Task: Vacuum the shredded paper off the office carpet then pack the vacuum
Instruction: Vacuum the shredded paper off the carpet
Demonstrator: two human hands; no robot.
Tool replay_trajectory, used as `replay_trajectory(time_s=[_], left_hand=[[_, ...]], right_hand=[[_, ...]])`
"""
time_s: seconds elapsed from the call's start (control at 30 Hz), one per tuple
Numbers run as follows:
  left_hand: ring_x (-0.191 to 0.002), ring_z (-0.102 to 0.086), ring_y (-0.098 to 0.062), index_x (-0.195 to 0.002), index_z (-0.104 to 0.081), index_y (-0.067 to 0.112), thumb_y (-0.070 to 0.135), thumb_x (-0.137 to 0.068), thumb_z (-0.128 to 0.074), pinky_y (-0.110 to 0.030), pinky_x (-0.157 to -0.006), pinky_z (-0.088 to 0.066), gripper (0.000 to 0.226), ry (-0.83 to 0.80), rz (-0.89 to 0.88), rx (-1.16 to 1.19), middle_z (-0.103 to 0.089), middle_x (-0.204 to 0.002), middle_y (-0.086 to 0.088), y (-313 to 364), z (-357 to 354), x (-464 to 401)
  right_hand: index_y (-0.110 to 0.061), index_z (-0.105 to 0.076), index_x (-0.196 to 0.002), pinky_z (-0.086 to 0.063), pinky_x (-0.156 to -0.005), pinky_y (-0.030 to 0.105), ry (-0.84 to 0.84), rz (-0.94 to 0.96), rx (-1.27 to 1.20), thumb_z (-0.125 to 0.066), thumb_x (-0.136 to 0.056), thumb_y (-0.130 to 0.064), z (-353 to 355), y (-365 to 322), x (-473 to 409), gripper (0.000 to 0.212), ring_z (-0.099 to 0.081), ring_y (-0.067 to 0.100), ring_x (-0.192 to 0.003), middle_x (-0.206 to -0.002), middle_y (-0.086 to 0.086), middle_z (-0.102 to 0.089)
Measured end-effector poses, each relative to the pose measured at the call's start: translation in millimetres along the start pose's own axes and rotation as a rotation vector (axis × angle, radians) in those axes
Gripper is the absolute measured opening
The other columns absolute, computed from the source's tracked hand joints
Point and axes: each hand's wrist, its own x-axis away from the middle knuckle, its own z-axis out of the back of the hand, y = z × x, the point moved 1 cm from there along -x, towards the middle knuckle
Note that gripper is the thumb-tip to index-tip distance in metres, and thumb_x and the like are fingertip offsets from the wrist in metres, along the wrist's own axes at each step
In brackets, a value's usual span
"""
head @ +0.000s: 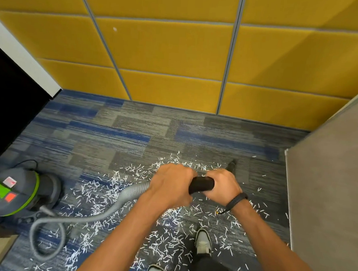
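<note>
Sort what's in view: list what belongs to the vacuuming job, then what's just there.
Job:
shredded paper on the carpet
vacuum
grey hose
black wand, gripped by the left hand and right hand

Just there:
yellow wall panels
grey partition
dark cabinet

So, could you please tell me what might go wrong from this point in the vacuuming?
1. The grey hose loops on the carpet near the person's shoes; stepping back could likely snag it.
2. Shredded paper lies around the feet, so walking may tread pieces into the pile.
3. Both the left hand and right hand pull on the black wand; a hard tug might tip the vacuum canister.
</note>
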Motion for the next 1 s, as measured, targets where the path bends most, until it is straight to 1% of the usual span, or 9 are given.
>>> replay_trajectory(time_s=[0.1, 0.27, 0.37, 0.53, 0.63, 0.7, 0.8, 0.87, 1.0], left_hand=[[-0.082, -0.068, -0.021, -0.114, -0.069, 0.035, 0.037, -0.075, -0.074, -0.033, -0.080, -0.055, 0.039, 0.002, -0.013, -0.004, -0.072, -0.085, 0.006, 0, 3, -4], [-0.081, -0.067, -0.020, -0.114, -0.067, 0.035, 0.034, -0.078, -0.073, -0.034, -0.080, -0.056, 0.036, 0.007, -0.038, -0.005, -0.071, -0.084, 0.008, 6, 2, -10], [-0.081, -0.067, -0.022, -0.114, -0.067, 0.034, 0.033, -0.080, -0.071, -0.033, -0.077, -0.054, 0.034, 0.025, -0.067, -0.047, -0.070, -0.085, 0.006, 9, 4, -17], [-0.076, -0.066, -0.022, -0.114, -0.064, 0.034, 0.032, -0.079, -0.071, -0.032, -0.072, -0.054, 0.035, 0.072, -0.110, -0.110, -0.070, -0.083, 0.005, 17, 2, -26], [-0.077, -0.066, -0.024, -0.117, -0.065, 0.036, 0.033, -0.079, -0.069, -0.033, -0.072, -0.054, 0.039, 0.051, -0.074, -0.067, -0.071, -0.084, 0.005, 23, -8, -45], [-0.078, -0.066, -0.024, -0.116, -0.066, 0.034, 0.032, -0.080, -0.070, -0.032, -0.072, -0.052, 0.036, 0.022, -0.048, -0.030, -0.071, -0.085, 0.005, 29, -13, -61], [-0.077, -0.067, -0.023, -0.112, -0.068, 0.033, 0.031, -0.080, -0.072, -0.032, -0.073, -0.050, 0.032, -0.003, -0.070, -0.025, -0.070, -0.082, 0.006, 38, -19, -80], [-0.076, -0.066, -0.023, -0.111, -0.068, 0.034, 0.033, -0.081, -0.072, -0.033, -0.074, -0.052, 0.031, 0.010, -0.087, -0.044, -0.070, -0.081, 0.006, 39, -19, -88], [-0.069, -0.057, -0.021, -0.111, -0.067, 0.036, 0.036, -0.082, -0.072, -0.031, -0.070, -0.047, 0.030, 0.049, -0.116, -0.058, -0.069, -0.078, 0.007, 37, -22, -96]], right_hand=[[-0.023, -0.055, -0.063, -0.038, -0.058, 0.023, 0.015, -0.007, 0.025, -0.068, -0.066, -0.035, 3, 3, 3, 0.017, -0.056, 0.012, -0.056, -0.057, -0.011, -0.058], [-0.023, -0.061, -0.067, -0.043, -0.059, 0.025, 0.042, -0.001, 0.053, -0.062, -0.067, -0.040, 7, 12, 7, 0.018, -0.060, 0.015, -0.060, -0.060, -0.010, -0.061], [-0.024, -0.058, -0.065, -0.046, -0.058, 0.028, 0.067, 0.001, 0.045, -0.061, -0.065, -0.041, 12, 17, 6, 0.018, -0.060, 0.018, -0.057, -0.057, -0.008, -0.059], [-0.027, -0.048, -0.060, -0.034, -0.059, 0.023, 0.097, -0.004, 0.028, -0.063, -0.064, -0.034, 19, 27, 6, 0.017, -0.053, 0.014, -0.054, -0.054, -0.011, -0.052], [-0.032, -0.042, -0.061, -0.036, -0.060, 0.025, 0.081, -0.004, 0.014, -0.067, -0.063, -0.027, 27, 40, -1, 0.025, -0.048, 0.015, -0.054, -0.054, -0.014, -0.047], [-0.029, -0.045, -0.060, -0.040, -0.058, 0.027, 0.046, -0.027, 0.031, -0.064, -0.062, -0.028, 32, 52, -7, 0.019, -0.055, 0.020, -0.055, -0.055, -0.008, -0.055], [-0.024, -0.053, -0.061, -0.041, -0.058, 0.028, 0.011, -0.076, 0.040, -0.060, -0.063, -0.033, 34, 70, -10, 0.011, -0.060, 0.021, -0.058, -0.060, -0.005, -0.063], [-0.021, -0.058, -0.064, -0.043, -0.062, 0.029, 0.014, -0.101, 0.056, -0.065, -0.065, -0.031, 34, 76, -11, 0.011, -0.062, 0.022, -0.061, -0.061, -0.006, -0.064], [-0.020, -0.064, -0.070, -0.037, -0.069, 0.027, 0.024, -0.139, 0.094, -0.075, -0.068, -0.025, 35, 82, -12, 0.013, -0.064, 0.022, -0.065, -0.065, -0.006, -0.066]])
